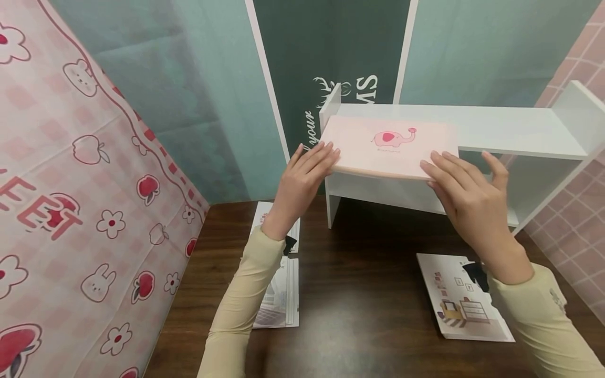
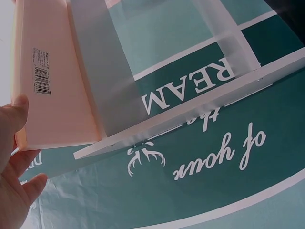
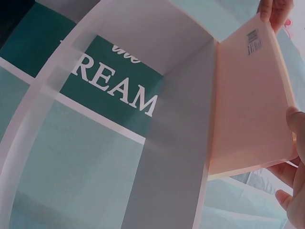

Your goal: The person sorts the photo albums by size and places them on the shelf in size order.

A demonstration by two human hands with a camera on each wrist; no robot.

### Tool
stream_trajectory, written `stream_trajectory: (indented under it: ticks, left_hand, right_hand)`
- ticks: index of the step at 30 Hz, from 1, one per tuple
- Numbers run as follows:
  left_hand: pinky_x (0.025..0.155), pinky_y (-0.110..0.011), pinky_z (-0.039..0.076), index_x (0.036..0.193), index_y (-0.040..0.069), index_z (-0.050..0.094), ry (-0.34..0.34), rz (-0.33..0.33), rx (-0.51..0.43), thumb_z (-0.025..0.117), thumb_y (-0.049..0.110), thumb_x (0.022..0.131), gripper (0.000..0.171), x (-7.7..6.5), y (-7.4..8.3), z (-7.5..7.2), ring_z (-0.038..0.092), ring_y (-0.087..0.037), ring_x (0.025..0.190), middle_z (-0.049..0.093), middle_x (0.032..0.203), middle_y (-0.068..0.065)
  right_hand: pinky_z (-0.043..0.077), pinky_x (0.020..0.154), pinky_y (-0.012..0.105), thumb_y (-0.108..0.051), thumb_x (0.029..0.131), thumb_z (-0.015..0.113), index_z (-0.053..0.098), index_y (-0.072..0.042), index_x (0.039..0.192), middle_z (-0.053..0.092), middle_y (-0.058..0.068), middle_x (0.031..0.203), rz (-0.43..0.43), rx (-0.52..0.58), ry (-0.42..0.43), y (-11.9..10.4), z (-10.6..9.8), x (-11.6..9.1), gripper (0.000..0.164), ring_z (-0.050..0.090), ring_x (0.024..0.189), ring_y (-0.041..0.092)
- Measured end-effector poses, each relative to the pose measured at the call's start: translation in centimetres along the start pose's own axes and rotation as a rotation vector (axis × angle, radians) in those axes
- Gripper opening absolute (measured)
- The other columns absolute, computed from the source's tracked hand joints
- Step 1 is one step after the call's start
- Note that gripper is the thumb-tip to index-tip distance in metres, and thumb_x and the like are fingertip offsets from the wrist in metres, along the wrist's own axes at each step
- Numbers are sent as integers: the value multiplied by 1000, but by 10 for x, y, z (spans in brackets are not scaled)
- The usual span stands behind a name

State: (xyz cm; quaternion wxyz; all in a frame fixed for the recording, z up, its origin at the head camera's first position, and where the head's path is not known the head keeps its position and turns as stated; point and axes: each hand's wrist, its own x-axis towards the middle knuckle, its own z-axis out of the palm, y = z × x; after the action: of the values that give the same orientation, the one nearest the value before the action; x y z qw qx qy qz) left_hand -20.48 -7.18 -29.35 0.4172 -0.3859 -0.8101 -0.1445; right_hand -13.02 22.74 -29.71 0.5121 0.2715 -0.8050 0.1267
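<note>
A pink notebook (image 1: 364, 152) with an elephant on its cover lies cover up at the left part of the white shelf's upper board (image 1: 510, 128). Its near edge juts out past the board. My left hand (image 1: 304, 181) pinches the near left corner, fingers on top. In the left wrist view the thumb presses the notebook's underside (image 2: 55, 105), which bears a barcode label (image 2: 41, 71). At the near right corner my right hand (image 1: 472, 205) grips it likewise, with its thumb (image 3: 295, 119) below.
The white shelf has an upright left side panel (image 1: 332, 102) and a right one (image 1: 583, 113). Printed booklets lie on the brown table (image 1: 359, 294): one with a room picture (image 1: 465, 299) at right, others (image 1: 279, 294) at left, partly behind the left forearm. Patterned cloth (image 1: 113, 226) hangs left.
</note>
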Motion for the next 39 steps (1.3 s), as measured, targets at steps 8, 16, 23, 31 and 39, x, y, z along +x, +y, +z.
stream_trajectory:
  ticks: [8, 16, 23, 31, 39]
  left_hand:
    - [115, -35, 17, 130, 17, 56, -1, -13, -17, 60, 16, 90, 40, 2, -2, 2, 43, -14, 129, 54, 133, -1]
    - [115, -35, 16, 129, 17, 57, 3, -31, -38, 61, 16, 89, 40, 0, -3, 4, 43, -14, 129, 55, 132, -2]
    - [115, -37, 17, 128, 17, 57, 17, -25, -23, 61, 16, 89, 40, 2, -5, 7, 44, -14, 128, 55, 132, -2]
    - [115, -38, 16, 129, 17, 57, 24, -25, -21, 60, 15, 90, 39, 3, -6, 10, 43, -15, 129, 55, 132, -2]
    - [115, -36, 13, 132, 19, 54, 9, -58, -32, 58, 14, 91, 41, 4, -7, 11, 40, -14, 131, 52, 135, -2]
  right_hand:
    - [17, 109, 51, -26, 96, 49, 62, -11, 122, 62, 15, 118, 9, 12, 10, -1, 2, 2, 33, 57, 107, 36]
    - [18, 108, 52, -28, 97, 47, 62, -10, 122, 62, 16, 118, 11, 3, 4, 0, 5, 1, 34, 57, 107, 37]
    - [17, 108, 53, -26, 97, 48, 62, -10, 122, 62, 16, 118, 12, -4, 13, 1, 6, 3, 33, 56, 106, 38]
    - [18, 107, 55, -24, 96, 49, 62, -10, 122, 62, 16, 117, 11, -9, 23, 0, 7, 4, 32, 57, 106, 38]
    - [15, 109, 55, -23, 96, 50, 59, -11, 125, 61, 16, 120, 19, -29, -10, 1, 7, 4, 33, 55, 110, 36]
